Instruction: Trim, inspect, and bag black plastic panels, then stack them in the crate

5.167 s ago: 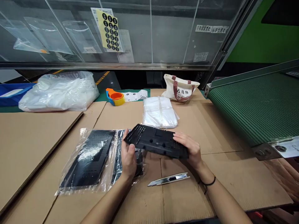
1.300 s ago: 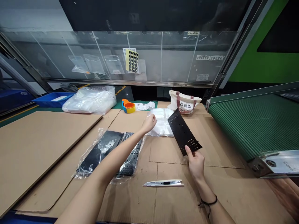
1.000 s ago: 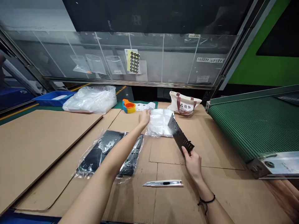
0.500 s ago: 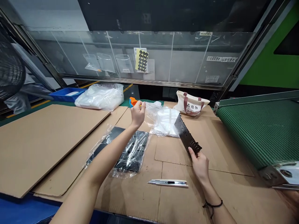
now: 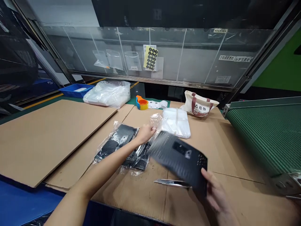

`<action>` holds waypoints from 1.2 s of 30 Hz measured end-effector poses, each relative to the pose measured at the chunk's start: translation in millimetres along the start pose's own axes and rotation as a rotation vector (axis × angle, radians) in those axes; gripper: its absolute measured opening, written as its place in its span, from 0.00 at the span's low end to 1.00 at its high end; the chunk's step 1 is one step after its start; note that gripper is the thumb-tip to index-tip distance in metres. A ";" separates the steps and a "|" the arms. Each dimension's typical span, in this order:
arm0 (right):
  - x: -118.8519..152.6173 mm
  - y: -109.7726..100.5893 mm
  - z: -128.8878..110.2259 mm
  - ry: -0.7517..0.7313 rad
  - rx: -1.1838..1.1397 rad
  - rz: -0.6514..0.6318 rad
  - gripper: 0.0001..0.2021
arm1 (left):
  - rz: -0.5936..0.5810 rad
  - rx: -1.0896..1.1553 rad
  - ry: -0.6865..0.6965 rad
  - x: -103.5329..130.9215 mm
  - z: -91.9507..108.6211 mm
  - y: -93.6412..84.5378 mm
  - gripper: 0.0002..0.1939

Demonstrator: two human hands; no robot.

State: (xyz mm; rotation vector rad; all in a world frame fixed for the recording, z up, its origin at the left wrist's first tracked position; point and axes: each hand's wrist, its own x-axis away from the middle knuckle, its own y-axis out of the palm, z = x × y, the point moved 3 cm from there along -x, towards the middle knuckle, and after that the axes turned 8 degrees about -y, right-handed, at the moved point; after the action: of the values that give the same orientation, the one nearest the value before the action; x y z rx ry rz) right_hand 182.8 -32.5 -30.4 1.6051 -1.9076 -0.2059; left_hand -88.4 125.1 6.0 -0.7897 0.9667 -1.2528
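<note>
My right hand [image 5: 215, 188] grips a black panel [image 5: 181, 157] with rows of small holes by its right end; the panel is tilted and smeared by motion. The fingers of my left hand [image 5: 146, 133] are closed on a clear plastic bag [image 5: 156, 121], near the panel's far left corner. Beyond it lies a stack of clear plastic bags [image 5: 176, 122] with a band round it. Under my left forearm are black panels in clear plastic [image 5: 117, 139], partly hidden. A utility knife [image 5: 172, 182] lies on the cardboard, its right end hidden by the panel.
Large cardboard sheets [image 5: 51, 135] cover the left side. A green conveyor belt [image 5: 265, 135] runs along the right. At the back stand a blue tray [image 5: 75, 90], a bulky plastic bag [image 5: 108, 94], an orange and blue tape dispenser [image 5: 141, 103] and a cloth bag [image 5: 199, 105].
My left hand has come down and nearer with the plastic bag, away from the stack. My right hand has turned the panel from edge-on to broad face and brought it lower. The view has shifted slightly.
</note>
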 end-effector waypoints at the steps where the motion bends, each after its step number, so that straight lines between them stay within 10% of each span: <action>1: 7.9 2.7 8.8 0.080 -0.022 -0.033 0.19 | -0.017 0.002 0.000 0.0 1.4 -1.2 0.20; 21: 38.9 10.2 90.2 0.093 -0.225 0.205 0.20 | -0.071 -0.332 0.244 65.7 41.0 -6.5 0.22; 36: 40.7 33.1 104.1 0.070 -0.215 0.057 0.15 | 0.145 -0.372 0.633 120.9 74.8 -8.3 0.21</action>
State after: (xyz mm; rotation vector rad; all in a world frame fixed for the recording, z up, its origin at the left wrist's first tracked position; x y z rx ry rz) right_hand 95.5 -90.5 -81.5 1.3960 -1.8092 -0.3150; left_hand -18.2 2.6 24.7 -0.5911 1.7764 -1.2324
